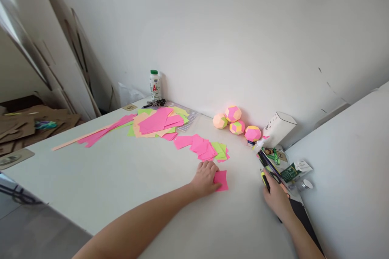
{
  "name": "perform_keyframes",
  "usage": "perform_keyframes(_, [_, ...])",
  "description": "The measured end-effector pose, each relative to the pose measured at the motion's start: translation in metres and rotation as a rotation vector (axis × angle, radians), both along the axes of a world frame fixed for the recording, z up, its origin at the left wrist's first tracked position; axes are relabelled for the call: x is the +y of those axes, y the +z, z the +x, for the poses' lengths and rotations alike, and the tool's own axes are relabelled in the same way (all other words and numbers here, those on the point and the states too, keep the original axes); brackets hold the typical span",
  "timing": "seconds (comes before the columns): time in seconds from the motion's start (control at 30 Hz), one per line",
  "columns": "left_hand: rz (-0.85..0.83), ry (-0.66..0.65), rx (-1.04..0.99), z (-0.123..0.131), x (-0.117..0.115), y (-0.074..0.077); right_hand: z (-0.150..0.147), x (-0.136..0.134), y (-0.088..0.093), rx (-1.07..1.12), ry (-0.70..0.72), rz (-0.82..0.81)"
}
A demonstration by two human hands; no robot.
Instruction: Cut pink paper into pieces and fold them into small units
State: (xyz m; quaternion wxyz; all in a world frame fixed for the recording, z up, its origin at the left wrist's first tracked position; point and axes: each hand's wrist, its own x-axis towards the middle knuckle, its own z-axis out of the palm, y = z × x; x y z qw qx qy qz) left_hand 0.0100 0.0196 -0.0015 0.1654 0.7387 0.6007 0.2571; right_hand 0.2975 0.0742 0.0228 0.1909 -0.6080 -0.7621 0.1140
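My left hand (205, 179) rests on the white table (121, 178) with curled fingers pressing on a small pink paper square (221, 179). Just beyond it lies a pile of pink and green paper squares (204, 147). My right hand (277, 199) is at the table's right edge, closed round a pair of scissors (268, 165) with a yellow and black handle, blades pointing away from me. Several folded paper balls (236, 123) in pink, orange and green sit against the wall.
Larger pink, orange and green sheets (158, 123) and long paper strips (94, 133) lie at the far left of the table. A small bottle (155, 84) and keys (155, 103) stand by the wall. A white box (278, 128) and clutter (291, 170) fill the right corner. Cardboard (27, 123) lies at left.
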Motion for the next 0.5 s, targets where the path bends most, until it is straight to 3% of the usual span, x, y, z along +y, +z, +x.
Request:
perform_keyframes(0.13, [0.039, -0.055, -0.016, 0.001, -0.001, -0.003, -0.014, 0.017, 0.003, -0.487, -0.039, 0.282])
perform_keyframes(0.27, [0.045, -0.070, -0.030, 0.001, 0.001, -0.004, -0.047, 0.006, 0.003, -0.508, 0.009, 0.481])
perform_keyframes(0.33, [0.045, -0.078, -0.031, 0.000, 0.002, -0.004, -0.069, -0.004, 0.001, -0.414, 0.196, 0.412])
perform_keyframes(0.4, [0.052, -0.077, -0.024, 0.001, 0.002, -0.004, -0.091, -0.010, -0.002, -0.284, 0.447, 0.237])
perform_keyframes(0.5, [0.085, -0.054, -0.007, 0.003, 0.001, -0.007, -0.116, -0.011, -0.006, -0.109, 0.466, -0.003])
